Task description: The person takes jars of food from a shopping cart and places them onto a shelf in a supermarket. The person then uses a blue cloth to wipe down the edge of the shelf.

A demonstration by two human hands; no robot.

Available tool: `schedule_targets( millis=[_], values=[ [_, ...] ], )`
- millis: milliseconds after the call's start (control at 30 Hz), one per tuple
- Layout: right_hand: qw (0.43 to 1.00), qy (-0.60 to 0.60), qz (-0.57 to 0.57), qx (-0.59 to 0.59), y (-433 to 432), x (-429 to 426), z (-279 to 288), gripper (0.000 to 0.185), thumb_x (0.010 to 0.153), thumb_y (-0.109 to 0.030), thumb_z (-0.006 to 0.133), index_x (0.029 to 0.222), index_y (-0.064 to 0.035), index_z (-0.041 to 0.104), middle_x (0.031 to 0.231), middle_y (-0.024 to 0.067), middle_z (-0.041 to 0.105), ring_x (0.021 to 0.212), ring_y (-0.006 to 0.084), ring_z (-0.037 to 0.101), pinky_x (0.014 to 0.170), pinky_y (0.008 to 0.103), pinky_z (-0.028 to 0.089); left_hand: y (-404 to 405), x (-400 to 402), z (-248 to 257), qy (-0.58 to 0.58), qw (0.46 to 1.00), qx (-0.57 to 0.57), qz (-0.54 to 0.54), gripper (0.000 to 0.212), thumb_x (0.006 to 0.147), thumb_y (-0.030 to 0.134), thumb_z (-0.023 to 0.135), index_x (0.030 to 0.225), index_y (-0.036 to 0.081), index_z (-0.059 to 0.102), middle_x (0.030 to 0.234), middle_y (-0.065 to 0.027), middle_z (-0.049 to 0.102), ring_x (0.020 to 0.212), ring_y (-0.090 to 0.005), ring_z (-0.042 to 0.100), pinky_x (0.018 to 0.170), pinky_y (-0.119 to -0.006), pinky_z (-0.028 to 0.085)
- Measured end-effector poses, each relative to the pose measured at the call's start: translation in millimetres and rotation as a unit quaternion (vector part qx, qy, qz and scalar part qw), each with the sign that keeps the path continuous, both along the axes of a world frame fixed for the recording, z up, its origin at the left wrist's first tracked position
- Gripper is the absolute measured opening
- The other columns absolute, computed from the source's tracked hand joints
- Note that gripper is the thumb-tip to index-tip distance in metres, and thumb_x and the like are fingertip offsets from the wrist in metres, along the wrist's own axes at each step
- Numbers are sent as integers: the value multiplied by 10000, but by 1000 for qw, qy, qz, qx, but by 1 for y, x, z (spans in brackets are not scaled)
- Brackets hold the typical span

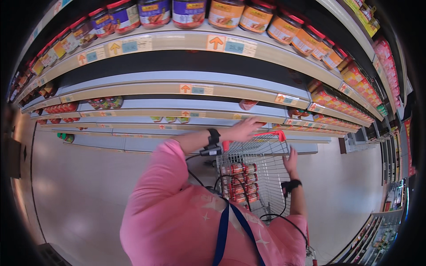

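My left hand (244,129), palm down with fingers outstretched and slightly blurred, reaches past the red-cornered end of a wire shopping cart (271,169) towards the lower shelves. It seems to hold nothing; whether it touches the cart is unclear. At the cart's right side is my right hand (291,162), fingers extended and thumb apart, close to or against the wire rim, with nothing visible in it. Stacked jars with red lids (239,179) lie inside the cart, partly behind black cables. Both wrists wear black straps, the left with a small black device.
Store shelves curve across the front. Sauce jars (189,14) line an upper shelf above price tags. Lower down are a lone jar (248,104), a group of jars (106,102) and red-yellow packages (339,103). More shelving (362,236) stands at the lower right.
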State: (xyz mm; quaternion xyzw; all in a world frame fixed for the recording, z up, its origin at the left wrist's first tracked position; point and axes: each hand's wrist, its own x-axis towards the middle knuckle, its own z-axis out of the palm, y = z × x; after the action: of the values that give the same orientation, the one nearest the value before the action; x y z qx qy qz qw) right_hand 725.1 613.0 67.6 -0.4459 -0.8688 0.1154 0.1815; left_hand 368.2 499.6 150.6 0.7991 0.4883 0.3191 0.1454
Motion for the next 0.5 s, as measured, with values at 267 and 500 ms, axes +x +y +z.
schedule_targets(
  millis=[267, 500],
  values=[
    [931, 131, 305, 154, -54, -348, 222, 576, 747, -166, 626, 1266, -57, 402, 1261, 201, 418, 1200, 362, 373, 995, 430, 316, -34, -180, 168, 121, 948, -29, 292, 524, 776, 238, 598, 1222, 18, 433, 1244, -200, 431, 1168, -297, 430, 964, -360, 372],
    [965, -96, 243, 10, 4, -471, 269, 601, 756, -216, 629, 1285, -68, 385, 1271, 207, 417, 1189, 361, 379, 991, 395, 327, -20, -310, 185, 112, 956, -23, 270, 577, 784, 307, 610, 1243, 17, 413, 1220, -179, 474, 1146, -273, 459, 971, -339, 375]
  ],
)
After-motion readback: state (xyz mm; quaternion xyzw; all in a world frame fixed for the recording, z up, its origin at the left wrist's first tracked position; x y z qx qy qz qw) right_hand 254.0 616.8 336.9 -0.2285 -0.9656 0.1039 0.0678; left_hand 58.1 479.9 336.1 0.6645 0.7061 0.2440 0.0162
